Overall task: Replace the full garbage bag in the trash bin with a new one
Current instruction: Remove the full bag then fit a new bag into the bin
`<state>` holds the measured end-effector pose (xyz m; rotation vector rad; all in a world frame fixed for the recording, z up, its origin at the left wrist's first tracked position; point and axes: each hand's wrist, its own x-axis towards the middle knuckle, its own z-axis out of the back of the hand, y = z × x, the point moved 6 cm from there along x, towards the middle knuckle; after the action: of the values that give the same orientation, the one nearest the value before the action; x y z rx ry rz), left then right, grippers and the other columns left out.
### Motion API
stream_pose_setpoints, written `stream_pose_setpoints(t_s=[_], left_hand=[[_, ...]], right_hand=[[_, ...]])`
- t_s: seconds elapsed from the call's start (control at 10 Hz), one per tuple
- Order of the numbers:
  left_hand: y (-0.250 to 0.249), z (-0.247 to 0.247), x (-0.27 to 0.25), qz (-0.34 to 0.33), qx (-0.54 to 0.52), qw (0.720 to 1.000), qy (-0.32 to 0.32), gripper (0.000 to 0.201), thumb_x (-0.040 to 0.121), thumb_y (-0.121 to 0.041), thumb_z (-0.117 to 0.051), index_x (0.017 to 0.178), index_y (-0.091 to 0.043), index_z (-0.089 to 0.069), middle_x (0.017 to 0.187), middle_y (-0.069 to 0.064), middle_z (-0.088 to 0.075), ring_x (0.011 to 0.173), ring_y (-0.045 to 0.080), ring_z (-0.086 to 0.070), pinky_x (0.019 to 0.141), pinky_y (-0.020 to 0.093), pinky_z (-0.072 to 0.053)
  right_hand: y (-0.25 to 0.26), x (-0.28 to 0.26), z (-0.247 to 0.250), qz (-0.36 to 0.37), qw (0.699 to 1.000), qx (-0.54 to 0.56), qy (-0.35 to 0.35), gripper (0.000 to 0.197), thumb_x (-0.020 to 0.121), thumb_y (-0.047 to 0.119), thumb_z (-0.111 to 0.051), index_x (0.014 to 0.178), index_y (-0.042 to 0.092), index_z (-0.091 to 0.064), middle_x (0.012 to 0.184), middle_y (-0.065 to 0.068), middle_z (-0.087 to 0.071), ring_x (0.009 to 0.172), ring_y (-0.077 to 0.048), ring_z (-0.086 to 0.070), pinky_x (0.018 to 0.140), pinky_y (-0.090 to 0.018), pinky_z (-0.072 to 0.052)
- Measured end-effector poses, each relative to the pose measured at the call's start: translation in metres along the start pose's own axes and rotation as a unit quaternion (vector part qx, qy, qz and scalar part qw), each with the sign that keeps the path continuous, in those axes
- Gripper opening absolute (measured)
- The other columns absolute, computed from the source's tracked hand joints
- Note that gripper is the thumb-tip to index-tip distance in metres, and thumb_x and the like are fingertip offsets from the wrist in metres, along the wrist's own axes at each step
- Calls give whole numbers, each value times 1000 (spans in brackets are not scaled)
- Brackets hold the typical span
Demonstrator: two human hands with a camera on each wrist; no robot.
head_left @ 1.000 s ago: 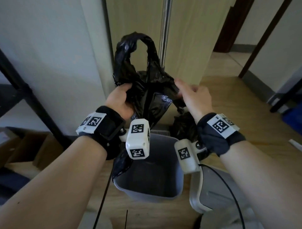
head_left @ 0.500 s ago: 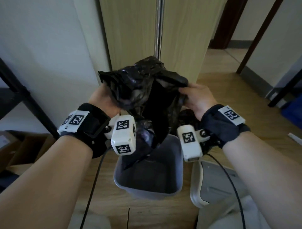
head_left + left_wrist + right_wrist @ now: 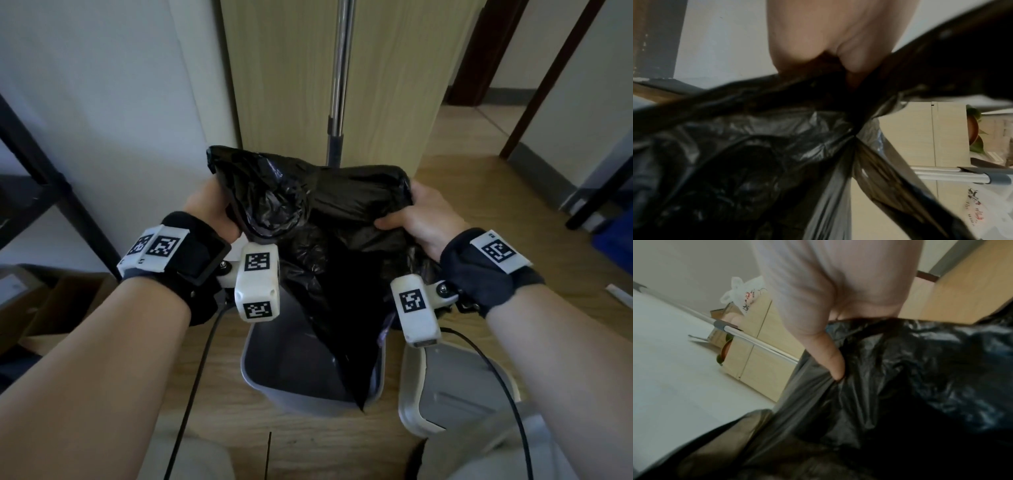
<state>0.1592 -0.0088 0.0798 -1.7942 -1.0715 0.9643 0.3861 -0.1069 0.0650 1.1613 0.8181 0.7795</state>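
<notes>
The left hand (image 3: 212, 212) is gripping the left edge of the new black garbage bag (image 3: 318, 219), fingers curled into the film, and the right hand (image 3: 421, 219) is pinching the right edge, thumb pressing a fold. Between them the bag's mouth is spreading open above the grey trash bin (image 3: 308, 397), its tail already hanging inside. This looks like the lining step: next, the mouth probably needs lowering and stretching over the bin's rim, evenly on all sides. The bag is thin, crinkled and glossy, likely slippery and easily torn. The bin is smooth, rigid plastic with rounded corners. To the right, a pale lid (image 3: 442, 387) is lying on the wooden floor (image 3: 445, 192)
</notes>
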Motion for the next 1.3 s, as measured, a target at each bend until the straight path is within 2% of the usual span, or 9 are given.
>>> stream_pose_setpoints(t_s=[0.3,0.4,0.5,0.6,0.7,0.9,1.1,1.2,1.3], left_hand=[[11,9,20,30,78,996,-8,25,96,-19,-43,103,-9,-65,105,9,-69,98,24,-65,85,34,-53],[19,-6,16,35,97,994,29,27,98,-19,-40,96,-10,-65,97,7,-69,89,20,-65,82,31,-53],[30,-15,12,52,125,989,64,32,99,-19,-36,89,-12,-65,83,3,-71,77,15,-66,69,27,-53],[37,-18,12,51,144,985,84,29,99,-13,-38,88,-10,-64,89,8,-67,83,23,-63,79,33,-50],[40,-16,14,26,239,962,128,23,95,-2,-45,93,-14,-65,97,12,-65,92,28,-61,81,35,-49],[67,-10,1,146,404,857,285,59,72,30,-44,108,-14,-58,111,15,-66,97,23,-64,75,29,-57],[63,-2,11,165,280,938,121,32,94,-38,-45,94,-13,-65,95,12,-72,77,19,-68,70,32,-53],[69,-7,16,142,309,935,103,29,88,-45,-56,88,-17,-65,88,6,-70,73,17,-66,69,30,-54],[64,-3,23,90,306,946,58,8,90,-10,-57,89,-15,-63,92,9,-68,71,14,-65,57,23,-56]], right_hand=[[-14,12,15,-22,987,-105,-124,3,80,16,-68,78,14,-70,80,-5,-71,75,-19,-65,74,-31,-54],[-30,8,-19,-121,987,-97,39,48,91,50,-50,81,8,-70,67,-4,-72,61,-15,-65,65,-25,-53],[-46,3,-49,-188,968,-24,162,68,83,71,-39,91,9,-65,90,-12,-74,86,-24,-71,83,-35,-55],[-41,7,-60,-180,966,117,144,51,83,60,-53,103,14,-60,101,-10,-69,96,-25,-67,85,-36,-54],[-29,14,-54,-120,980,129,88,14,89,18,-62,77,16,-56,74,-2,-67,71,-17,-63,66,-26,-53],[-26,18,-48,-69,990,79,91,31,85,-5,-50,86,21,-67,70,-1,-67,63,-14,-60,54,-20,-50],[-21,8,-62,-5,989,-32,143,56,79,-8,-59,127,20,-59,92,-6,-68,84,-15,-63,79,-22,-49],[-23,1,-70,-16,984,-37,176,56,79,-8,-62,126,20,-58,84,-6,-68,79,-15,-64,77,-21,-50],[-28,3,-64,-43,985,-80,146,48,80,-3,-63,119,25,-59,83,-1,-65,81,-17,-60,73,-24,-47]])
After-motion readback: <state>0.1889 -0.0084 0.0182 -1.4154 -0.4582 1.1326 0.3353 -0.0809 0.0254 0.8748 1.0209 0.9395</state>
